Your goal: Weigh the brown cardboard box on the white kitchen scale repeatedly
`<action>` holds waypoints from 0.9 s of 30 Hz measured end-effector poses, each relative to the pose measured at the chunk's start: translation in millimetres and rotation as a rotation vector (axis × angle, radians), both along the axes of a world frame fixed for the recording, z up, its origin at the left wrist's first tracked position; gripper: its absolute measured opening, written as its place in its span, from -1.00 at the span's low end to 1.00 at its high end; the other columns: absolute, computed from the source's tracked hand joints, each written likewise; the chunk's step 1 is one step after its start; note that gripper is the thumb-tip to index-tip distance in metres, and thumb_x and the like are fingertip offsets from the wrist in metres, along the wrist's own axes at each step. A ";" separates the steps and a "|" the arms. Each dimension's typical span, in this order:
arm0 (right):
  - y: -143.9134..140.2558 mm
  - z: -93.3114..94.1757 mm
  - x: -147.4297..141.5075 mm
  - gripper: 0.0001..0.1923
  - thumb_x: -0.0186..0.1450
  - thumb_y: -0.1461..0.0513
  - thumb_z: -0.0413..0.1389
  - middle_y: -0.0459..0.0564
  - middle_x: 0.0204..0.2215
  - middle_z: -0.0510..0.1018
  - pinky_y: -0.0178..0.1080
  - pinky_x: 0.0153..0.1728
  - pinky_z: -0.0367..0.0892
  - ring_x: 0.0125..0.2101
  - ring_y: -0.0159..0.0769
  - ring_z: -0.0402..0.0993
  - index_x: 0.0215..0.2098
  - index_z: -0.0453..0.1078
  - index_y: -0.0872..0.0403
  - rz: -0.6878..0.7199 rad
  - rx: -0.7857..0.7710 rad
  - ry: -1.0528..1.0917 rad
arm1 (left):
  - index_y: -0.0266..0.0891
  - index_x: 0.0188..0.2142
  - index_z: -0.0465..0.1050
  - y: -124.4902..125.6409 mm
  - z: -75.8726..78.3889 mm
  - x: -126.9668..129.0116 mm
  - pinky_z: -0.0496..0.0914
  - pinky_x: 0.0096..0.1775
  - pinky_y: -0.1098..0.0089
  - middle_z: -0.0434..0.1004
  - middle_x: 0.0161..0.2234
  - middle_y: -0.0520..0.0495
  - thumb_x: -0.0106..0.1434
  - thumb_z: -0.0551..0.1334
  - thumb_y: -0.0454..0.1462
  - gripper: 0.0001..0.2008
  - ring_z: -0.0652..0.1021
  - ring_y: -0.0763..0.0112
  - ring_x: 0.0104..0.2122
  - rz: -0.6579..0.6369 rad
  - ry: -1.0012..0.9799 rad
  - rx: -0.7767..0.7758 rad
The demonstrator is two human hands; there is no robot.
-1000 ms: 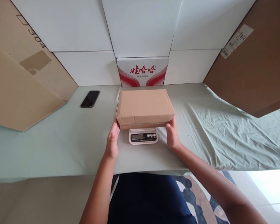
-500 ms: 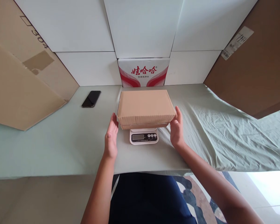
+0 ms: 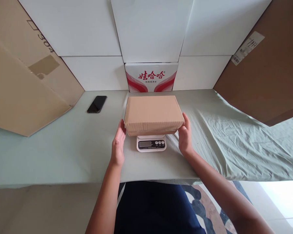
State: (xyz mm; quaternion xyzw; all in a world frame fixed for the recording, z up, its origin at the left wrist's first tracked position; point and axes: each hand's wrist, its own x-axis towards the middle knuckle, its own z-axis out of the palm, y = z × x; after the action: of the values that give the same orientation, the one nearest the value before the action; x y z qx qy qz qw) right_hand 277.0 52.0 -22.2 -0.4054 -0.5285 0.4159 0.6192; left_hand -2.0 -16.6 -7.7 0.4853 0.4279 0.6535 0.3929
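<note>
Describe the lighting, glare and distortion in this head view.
Head view: soft, even daylight, with a blown-out bright patch on the floor at lower right; the cardboard box shades the scale beneath it; wide-angle lens bends the white panels outward; the scale's display is too small to read.

Matt brown corrugated cardboard is seen on the box [image 3: 153,112]. Smooth white plastic forms the scale [image 3: 151,143] beneath it. The table [image 3: 63,146] is covered by creased pale green cloth. At ten o'clock a glossy black phone [image 3: 97,104] is seen.
</note>
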 end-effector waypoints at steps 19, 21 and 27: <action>6.1 -0.7 -2.3 -0.32 0.35 -0.23 0.02 -0.06 0.35 0.40 0.26 0.37 0.23 0.40 0.09 0.24 0.37 0.19 -0.28 -0.013 0.033 -0.058 | 0.03 0.48 0.12 -1.3 2.4 1.6 0.03 0.47 0.06 0.04 0.54 -0.09 0.30 -0.01 0.37 -0.10 0.08 0.01 0.52 -0.026 0.019 0.016; 5.8 -0.2 -2.6 -0.34 0.36 -0.21 0.02 -0.06 0.34 0.41 0.25 0.37 0.24 0.40 0.08 0.24 0.36 0.21 -0.28 -0.009 0.031 -0.054 | 0.03 0.48 0.12 -1.1 2.0 1.3 0.03 0.46 0.05 0.04 0.54 -0.09 0.29 -0.01 0.38 -0.09 0.09 0.00 0.52 -0.031 0.026 0.010; 3.2 4.2 -4.0 -0.39 0.36 -0.17 0.05 -0.07 0.31 0.44 0.25 0.35 0.27 0.39 0.08 0.26 0.33 0.23 -0.30 0.008 0.034 -0.046 | 0.02 0.47 0.14 -1.8 1.9 1.2 0.05 0.47 0.05 0.04 0.54 -0.09 0.29 -0.02 0.38 -0.09 0.10 -0.03 0.51 -0.035 0.049 0.000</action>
State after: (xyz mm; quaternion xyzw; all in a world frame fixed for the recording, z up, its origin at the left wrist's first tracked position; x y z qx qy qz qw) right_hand 273.0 55.2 -18.0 -0.4022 -0.5512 0.3999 0.6119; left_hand -0.8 -18.4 -5.8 0.5087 0.4288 0.6343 0.3938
